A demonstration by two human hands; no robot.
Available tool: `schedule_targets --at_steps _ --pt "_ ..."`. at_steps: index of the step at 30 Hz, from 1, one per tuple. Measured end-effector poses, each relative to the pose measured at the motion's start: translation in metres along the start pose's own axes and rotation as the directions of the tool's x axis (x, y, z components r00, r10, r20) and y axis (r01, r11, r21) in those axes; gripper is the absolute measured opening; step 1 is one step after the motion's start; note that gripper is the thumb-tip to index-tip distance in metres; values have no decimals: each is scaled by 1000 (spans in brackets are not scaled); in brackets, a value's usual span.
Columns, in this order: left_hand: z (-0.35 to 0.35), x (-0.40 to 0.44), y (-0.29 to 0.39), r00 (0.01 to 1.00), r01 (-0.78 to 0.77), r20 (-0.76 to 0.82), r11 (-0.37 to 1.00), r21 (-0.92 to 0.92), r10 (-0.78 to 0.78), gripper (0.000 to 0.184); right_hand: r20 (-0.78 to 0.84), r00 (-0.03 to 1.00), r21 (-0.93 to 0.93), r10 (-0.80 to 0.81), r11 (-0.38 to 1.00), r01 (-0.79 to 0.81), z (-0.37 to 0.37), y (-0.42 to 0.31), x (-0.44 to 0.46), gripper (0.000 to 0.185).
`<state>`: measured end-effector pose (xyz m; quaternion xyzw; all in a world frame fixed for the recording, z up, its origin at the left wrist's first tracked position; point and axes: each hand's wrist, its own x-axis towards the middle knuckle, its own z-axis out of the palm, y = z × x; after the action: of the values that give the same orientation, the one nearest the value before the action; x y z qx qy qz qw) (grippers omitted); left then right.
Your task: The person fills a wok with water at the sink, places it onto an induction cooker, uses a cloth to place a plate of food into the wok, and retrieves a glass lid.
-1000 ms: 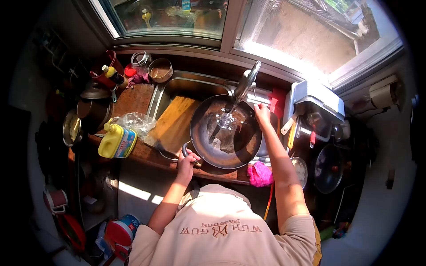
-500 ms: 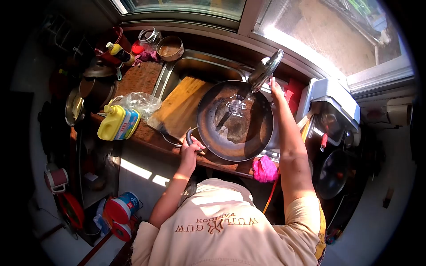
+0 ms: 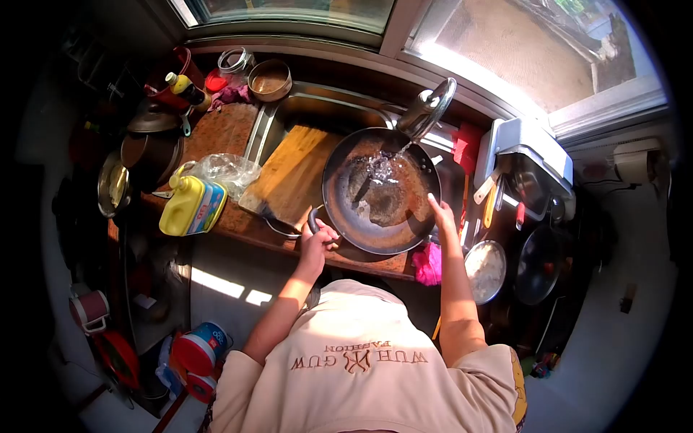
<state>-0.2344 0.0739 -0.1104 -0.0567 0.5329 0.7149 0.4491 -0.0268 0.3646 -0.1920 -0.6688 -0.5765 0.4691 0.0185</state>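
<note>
A large dark wok (image 3: pixel 375 216) sits over the sink (image 3: pixel 317 97), partly covering a wooden cutting board (image 3: pixel 296 166). Water runs from the faucet (image 3: pixel 427 108) and splashes inside the wok. My left hand (image 3: pixel 317 245) is wrapped round the wok's black loop handle at its lower left. At the wok's right rim is my right hand (image 3: pixel 444 215), its fingers together against the edge; a pink cloth (image 3: pixel 427 264) hangs just below it.
Left on the counter are a yellow jug (image 3: pixel 186 209), a plastic bag (image 3: pixel 229 173), a bottle and a lidded pot (image 3: pixel 150 148). To the right stand a white dish box (image 3: pixel 523 155), utensils, a bowl (image 3: pixel 485 272) and a dark pan (image 3: pixel 538 265). A window lies behind.
My right hand has come down from beside the faucet to the wok's right rim. My left hand has kept hold of the handle. The view has shifted slightly.
</note>
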Motion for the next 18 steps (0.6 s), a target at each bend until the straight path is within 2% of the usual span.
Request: schedule_targets --at_steps 1,3,4,5,7,8,9,11,13,15,16,17,18 --pt "-2 0 0 1000 4 15 1000 3 -4 29 230 972 262 53 958 -115 -8 -11 -38 71" --pt "-5 2 0 999 30 42 999 -42 -28 30 397 916 414 52 881 -230 6 45 -16 66" --pt "-4 1 1 998 33 56 999 -37 -31 30 450 891 456 62 842 -289 5 47 -24 51" --pt "-3 0 2 998 43 46 998 -51 -41 30 440 896 466 62 837 -287 8 48 -33 51" --pt "-6 2 6 997 54 51 997 -58 -51 30 287 958 545 -18 826 -147 17 50 -45 38" --pt "-9 6 7 995 84 62 994 -63 -80 31 266 964 576 -9 804 -151 18 50 -49 29" --pt "-11 8 11 991 116 75 991 -66 -111 33 254 967 585 -6 797 -149 22 50 -54 29" --pt "-17 12 22 983 162 99 985 -58 -156 33 112 993 647 -43 761 -40 28 51 -62 25" --pt "-26 12 31 966 212 169 972 -100 -194 33 83 997 634 2 772 -54 29 53 -83 24" --pt "-34 8 41 948 257 213 963 -79 -235 32 112 990 771 -87 636 -31 35 61 -111 25" --pt "-37 5 47 939 272 233 961 -57 -252 32 81 992 550 97 826 -125 31 70 -117 27" --pt "-40 1 52 930 286 251 957 -38 -268 32 67 992 560 110 818 -129 35 76 -128 27" --pt "-43 -3 56 922 313 252 949 -40 -293 33 -8 1000 652 -18 758 19 42 76 -144 27"
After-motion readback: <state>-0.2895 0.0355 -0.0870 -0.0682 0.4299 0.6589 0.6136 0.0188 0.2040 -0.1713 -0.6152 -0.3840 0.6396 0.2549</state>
